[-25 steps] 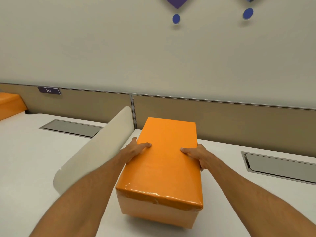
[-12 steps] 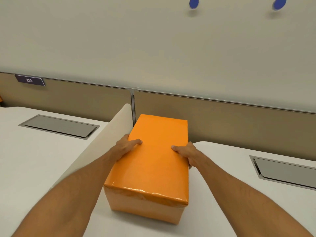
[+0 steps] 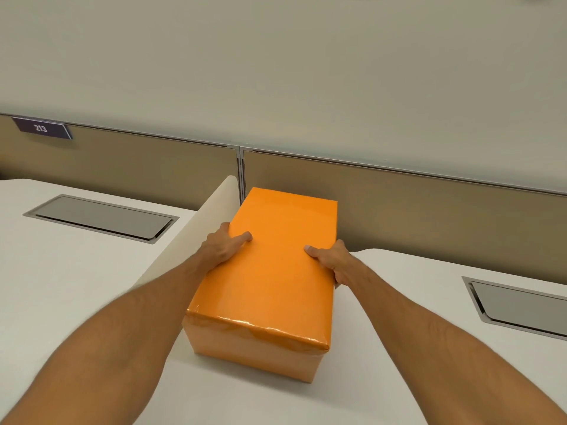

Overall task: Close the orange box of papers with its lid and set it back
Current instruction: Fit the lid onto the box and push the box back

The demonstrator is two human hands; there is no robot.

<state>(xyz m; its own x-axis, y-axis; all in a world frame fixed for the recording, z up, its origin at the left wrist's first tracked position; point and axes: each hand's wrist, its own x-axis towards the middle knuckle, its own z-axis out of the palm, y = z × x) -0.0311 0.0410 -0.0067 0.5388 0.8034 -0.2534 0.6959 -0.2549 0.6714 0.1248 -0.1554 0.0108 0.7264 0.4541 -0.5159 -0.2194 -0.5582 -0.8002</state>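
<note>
While you are looking down through the head camera, the orange box (image 3: 270, 271) is sitting lengthwise on the white table (image 3: 399, 348), lid on, its far end reaching close to the tan partition panel (image 3: 399, 210) at the back. Your left hand (image 3: 222, 245) is pressing against the box's left long side, thumb lying on top of the lid and the other fingers hidden down the side. Your right hand (image 3: 329, 260) is doing the same on the right long side, thumb (image 3: 313, 251) resting flat on the lid and fingers curling down over the edge, so both hands are clamping the box between them at about its middle. Both of your bare forearms are stretching in from the bottom corners of the view. Just left of the box, a cream divider (image 3: 196, 231) is standing on edge and running back toward the panel, with your left hand squeezing in between it and the box. Beyond the divider, a second white surface is carrying a grey recessed hatch (image 3: 101, 216), and a similar hatch (image 3: 518, 305) is sitting in the table well to the right of the box. On the panel's upper left, a small purple plate (image 3: 41, 127) is showing the number 213.
</note>
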